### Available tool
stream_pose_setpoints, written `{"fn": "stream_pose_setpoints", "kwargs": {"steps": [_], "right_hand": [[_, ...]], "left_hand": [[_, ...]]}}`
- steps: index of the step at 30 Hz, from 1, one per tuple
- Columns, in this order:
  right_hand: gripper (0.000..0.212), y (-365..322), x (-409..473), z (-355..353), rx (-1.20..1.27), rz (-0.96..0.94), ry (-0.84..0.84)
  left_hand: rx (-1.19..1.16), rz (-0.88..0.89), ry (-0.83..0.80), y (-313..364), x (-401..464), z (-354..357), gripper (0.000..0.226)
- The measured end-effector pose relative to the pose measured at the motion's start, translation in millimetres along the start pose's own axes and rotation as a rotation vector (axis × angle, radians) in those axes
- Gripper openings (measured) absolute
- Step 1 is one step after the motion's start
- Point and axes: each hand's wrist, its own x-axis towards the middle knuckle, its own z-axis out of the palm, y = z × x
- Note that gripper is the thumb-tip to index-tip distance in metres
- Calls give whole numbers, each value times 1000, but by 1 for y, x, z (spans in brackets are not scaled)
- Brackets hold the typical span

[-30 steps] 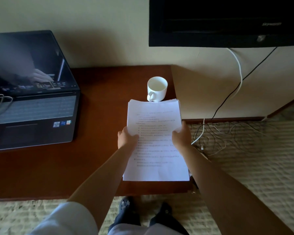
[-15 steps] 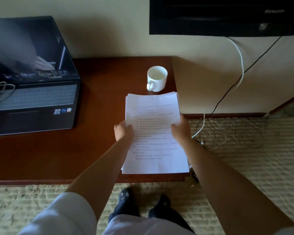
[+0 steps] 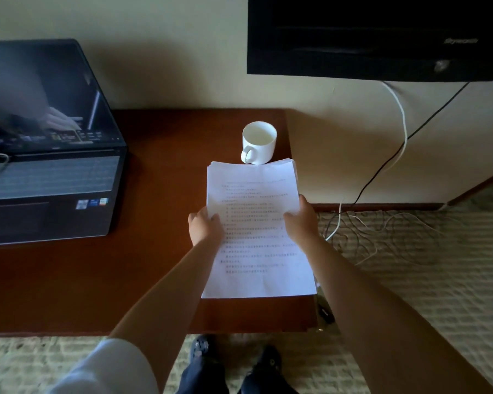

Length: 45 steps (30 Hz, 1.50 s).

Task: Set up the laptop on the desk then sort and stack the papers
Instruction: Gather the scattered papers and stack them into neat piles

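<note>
one paper stack, pinched by left hand and right hand at opposite edges; one mug just beyond grip, one open laptop well left.

Nothing is reading clearly — the papers are showing rows of blurred print (illegible), and the screen's badge is smearing.

White papers with grey print — reddish-brown counter, white mug, black laptop — beige woven-pattern carpet.
</note>
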Motion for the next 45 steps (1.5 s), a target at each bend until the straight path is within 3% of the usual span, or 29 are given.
{"fn": "stream_pose_setpoints", "kwargs": {"steps": [5,13,18,22,26,29,35,39,45], "right_hand": [[39,7,-15,4,-101,-50,113],[42,11,-27,1,-135,-30,111],[46,10,-26,2,-219,-6,27],[54,5,-32,-1,-265,1,32],[50,-14,-49,3,-326,-116,108],[44,-38,-57,9,-240,-150,10],[42,-79,-65,21,-85,-43,-117],[35,-105,-65,28,-5,-9,-51],[31,-133,-39,51,227,128,76]], "left_hand": [[51,33,67,-3,-15,-1,15],[-52,25,69,2,-29,-2,21],[-34,43,39,6,-33,-8,20],[-22,10,-18,9,-31,-19,43],[-17,14,-59,16,-33,-30,19],[-19,14,-103,24,-34,-41,17],[-41,35,-219,33,-13,-66,22],[-90,66,-301,45,9,-85,33],[-137,142,-418,66,53,-91,21]]}}
